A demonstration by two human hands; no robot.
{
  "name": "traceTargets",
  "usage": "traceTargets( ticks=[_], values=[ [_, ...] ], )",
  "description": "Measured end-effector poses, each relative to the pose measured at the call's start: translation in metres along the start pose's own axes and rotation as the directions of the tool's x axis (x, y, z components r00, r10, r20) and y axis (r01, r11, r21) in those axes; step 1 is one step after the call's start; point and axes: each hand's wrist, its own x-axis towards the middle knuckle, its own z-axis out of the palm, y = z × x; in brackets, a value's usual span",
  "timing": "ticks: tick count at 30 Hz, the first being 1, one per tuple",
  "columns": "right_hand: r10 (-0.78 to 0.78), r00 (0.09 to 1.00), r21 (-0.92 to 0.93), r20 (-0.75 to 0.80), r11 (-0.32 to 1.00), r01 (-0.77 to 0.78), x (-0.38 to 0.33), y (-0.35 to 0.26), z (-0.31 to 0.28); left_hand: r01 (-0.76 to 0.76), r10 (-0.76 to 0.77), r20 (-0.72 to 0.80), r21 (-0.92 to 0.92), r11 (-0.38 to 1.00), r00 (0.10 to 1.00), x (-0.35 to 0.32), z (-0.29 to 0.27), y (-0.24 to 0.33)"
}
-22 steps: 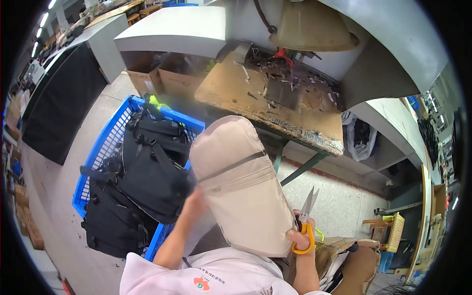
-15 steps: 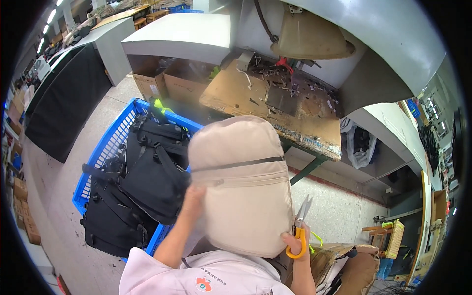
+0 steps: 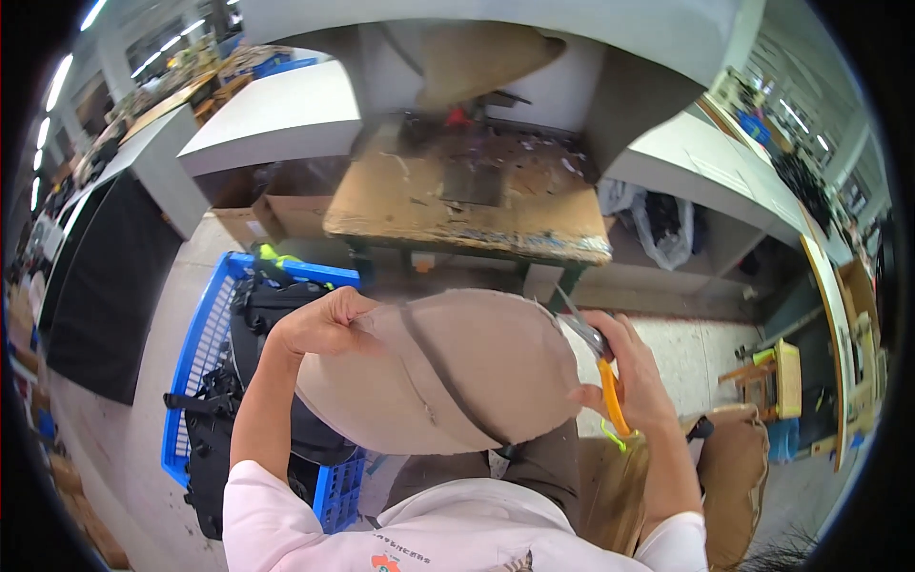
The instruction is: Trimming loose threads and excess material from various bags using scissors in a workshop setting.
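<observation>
The left hand (image 3: 329,322) grasps the upper-left edge of the beige panel (image 3: 500,357), and the right hand (image 3: 640,377) grasps orange-handled scissors (image 3: 608,383) beside its right edge.

What look like small scraps (image 3: 570,165) litter the worn tan bench (image 3: 374,197).

A worn, scrap-littered wooden bench (image 3: 367,195) stands far at the centre, between white counters (image 3: 276,110). Pale floor (image 3: 667,357) spreads beneath; a wooden stool (image 3: 786,381) stands right. Strip lights (image 3: 57,84) shine far left; a blurred beige shape (image 3: 486,62) above may be a lampshade.
</observation>
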Motion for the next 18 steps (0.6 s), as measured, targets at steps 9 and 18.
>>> traceTargets(
  ticks=[9, 18],
  values=[
    [0.1, 0.927, -0.366, 0.362, 0.929, 0.043, 0.001, -0.004, -0.047, 0.088, -0.076, 0.314, -0.024, 0.996, 0.946, 0.044, 0.041, -0.014],
    [0.084, 0.868, -0.394, 0.489, 0.909, 0.134, 0.003, -0.001, -0.054, 0.072, -0.048, 0.353, -0.053, 0.996, 0.934, 0.054, 0.053, -0.025]
  ],
)
